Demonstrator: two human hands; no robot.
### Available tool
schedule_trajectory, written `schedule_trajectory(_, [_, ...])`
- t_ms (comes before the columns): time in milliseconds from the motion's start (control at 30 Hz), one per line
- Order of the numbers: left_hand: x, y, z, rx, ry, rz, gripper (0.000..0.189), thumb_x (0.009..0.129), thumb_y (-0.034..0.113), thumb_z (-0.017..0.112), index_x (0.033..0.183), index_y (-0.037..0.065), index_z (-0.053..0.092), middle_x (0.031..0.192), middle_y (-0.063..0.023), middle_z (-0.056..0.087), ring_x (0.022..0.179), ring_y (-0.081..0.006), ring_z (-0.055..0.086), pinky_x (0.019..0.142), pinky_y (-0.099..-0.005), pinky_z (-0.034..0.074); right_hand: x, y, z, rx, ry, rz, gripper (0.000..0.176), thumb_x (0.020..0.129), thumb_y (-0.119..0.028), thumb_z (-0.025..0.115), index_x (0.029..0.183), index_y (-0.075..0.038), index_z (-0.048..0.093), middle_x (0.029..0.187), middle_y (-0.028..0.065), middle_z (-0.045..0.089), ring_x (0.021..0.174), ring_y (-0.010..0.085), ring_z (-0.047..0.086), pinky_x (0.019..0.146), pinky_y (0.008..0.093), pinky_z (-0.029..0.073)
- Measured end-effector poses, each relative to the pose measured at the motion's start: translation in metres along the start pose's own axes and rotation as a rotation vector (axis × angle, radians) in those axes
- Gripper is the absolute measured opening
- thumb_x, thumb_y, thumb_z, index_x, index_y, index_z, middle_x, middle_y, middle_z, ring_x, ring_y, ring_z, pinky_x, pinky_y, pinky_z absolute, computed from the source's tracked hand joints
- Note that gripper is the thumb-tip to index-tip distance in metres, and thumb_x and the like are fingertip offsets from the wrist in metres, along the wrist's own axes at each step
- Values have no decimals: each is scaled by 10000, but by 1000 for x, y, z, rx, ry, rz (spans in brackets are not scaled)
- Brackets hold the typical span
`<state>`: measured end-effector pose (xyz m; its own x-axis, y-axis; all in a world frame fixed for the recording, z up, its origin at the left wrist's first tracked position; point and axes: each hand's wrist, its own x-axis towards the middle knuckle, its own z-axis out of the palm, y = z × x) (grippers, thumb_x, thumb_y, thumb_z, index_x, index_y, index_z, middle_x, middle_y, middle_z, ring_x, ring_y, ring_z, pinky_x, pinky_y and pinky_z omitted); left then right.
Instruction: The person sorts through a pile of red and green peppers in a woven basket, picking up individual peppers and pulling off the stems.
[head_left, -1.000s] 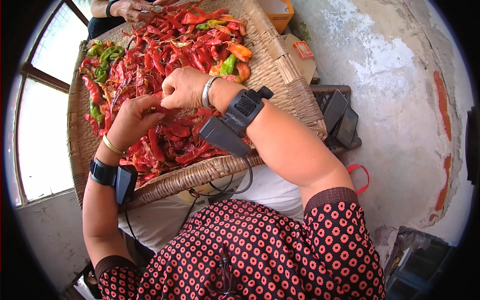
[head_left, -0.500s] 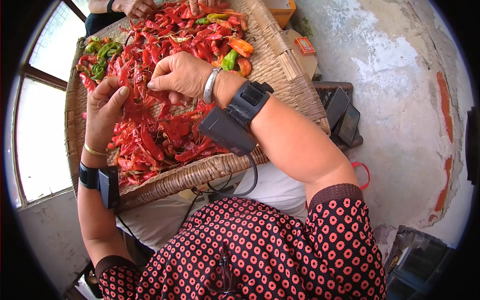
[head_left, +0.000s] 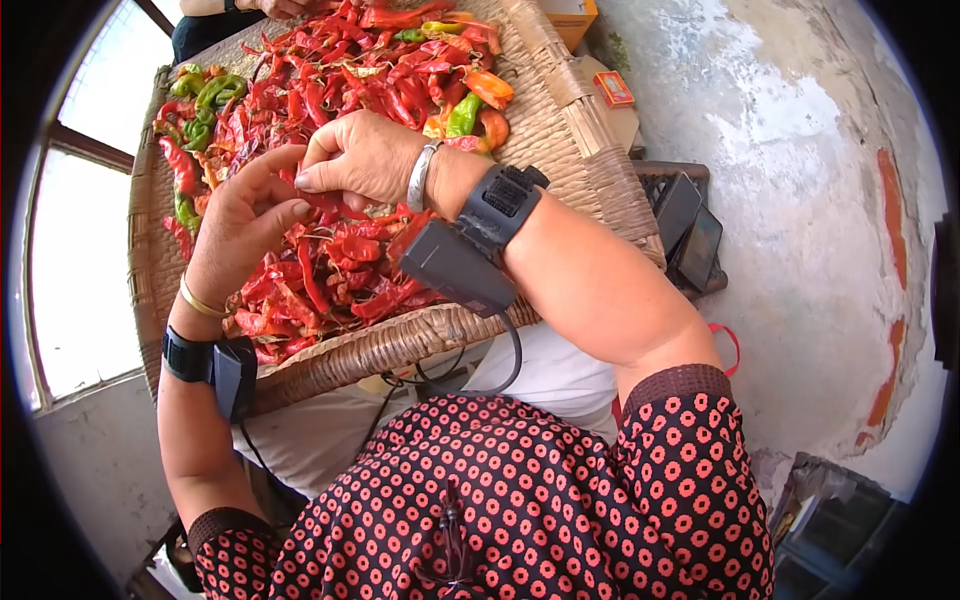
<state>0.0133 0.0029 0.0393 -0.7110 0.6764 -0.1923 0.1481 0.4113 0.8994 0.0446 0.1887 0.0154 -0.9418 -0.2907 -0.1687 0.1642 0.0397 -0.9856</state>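
Red chili peppers (head_left: 350, 262), many wrinkled, lie heaped on a woven tray (head_left: 560, 110). My left hand (head_left: 245, 215) is over the heap, its thumb and fingers apart and pointing toward my right hand. No pepper shows clearly in it. My right hand (head_left: 365, 160) is closed in a pinch, the thumb and forefinger tips meeting beside the left fingers. What it pinches, if anything, is hidden against the red peppers below. Green peppers (head_left: 217, 95) lie at the tray's left side, and an orange pepper (head_left: 488, 88) with a green one (head_left: 463, 116) at its right.
Another person's hand (head_left: 285, 8) rests at the tray's far edge. Right of the tray are a small red box (head_left: 613, 89), an orange carton (head_left: 570, 22) and dark devices (head_left: 697, 235) on a stand. Cables (head_left: 515, 350) hang from my wrist devices. A window is on the left.
My left hand has moved right to meet my right hand; the red pepper held in it earlier no longer shows there. One of the other person's hands has left the far peppers.
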Motion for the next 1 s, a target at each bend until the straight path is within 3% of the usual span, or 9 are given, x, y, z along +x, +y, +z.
schedule_trajectory(200, [1,-8,-6,-90,-154,1,273,813,178,606,1042,37,556,771,40,573,605,4,462,508,-133,375,6,6,7,42,-51,-25,112,751,-160,627,784,-53,620,571,31,570,432,73,518,361,226,390])
schedule_trajectory(333, [1,-7,-11,-58,-163,-94,177,823,181,593,911,28,583,698,44,546,597,-9,458,522,-151,377,-5,-9,10,-223,86,-30,121,721,-158,623,787,-57,631,638,75,614,523,148,590,501,279,476])
schedule_trajectory(367, [1,-6,-14,-60,-150,-119,155,833,179,578,891,35,583,680,43,547,578,-6,452,501,-152,371,0,-2,8,-545,229,-332,147,701,-172,615,782,-51,637,722,115,631,670,225,620,648,327,490])
schedule_trajectory(467, [5,-20,-27,-159,65,-5,147,860,189,538,881,51,585,682,32,563,520,-10,422,461,-153,354,-14,-28,5,-642,367,-465,152,721,-182,621,791,-47,628,717,103,619,673,192,607,623,294,472])
schedule_trajectory(533, [11,-31,-35,-210,152,31,174,882,209,502,906,54,579,721,19,583,533,-12,420,480,-150,357,-29,-47,8,-757,374,-614,136,717,-173,617,771,-49,616,701,107,588,672,231,586,596,318,469])
schedule_trajectory(633, [16,-28,-30,-601,461,72,357,897,238,473,1188,31,458,955,-20,578,625,-22,444,559,-163,393,-69,-72,22,-911,315,-707,138,721,-183,602,782,-59,608,740,114,581,683,255,588,589,340,478])
schedule_trajectory(733, [16,-43,-33,-102,278,-66,479,866,241,526,1259,7,382,1103,-55,539,682,-47,486,599,-171,414,-124,-71,31,-964,215,-691,132,723,-165,598,817,-73,581,758,88,556,654,224,591,539,313,482])
schedule_trajectory(833, [16,-48,-17,509,243,276,375,762,124,618,1109,13,527,1036,-70,548,654,-104,509,607,-223,429,-183,-52,16,-954,450,-699,136,676,-96,652,786,-60,581,769,65,562,620,190,572,529,286,477])
schedule_trajectory(1000, [11,-23,0,534,-117,139,314,704,72,633,1009,19,582,871,-104,594,649,-137,535,600,-241,428,-295,33,-41,-611,1343,-249,86,797,-12,520,861,18,569,795,105,581,655,178,564,615,249,466])
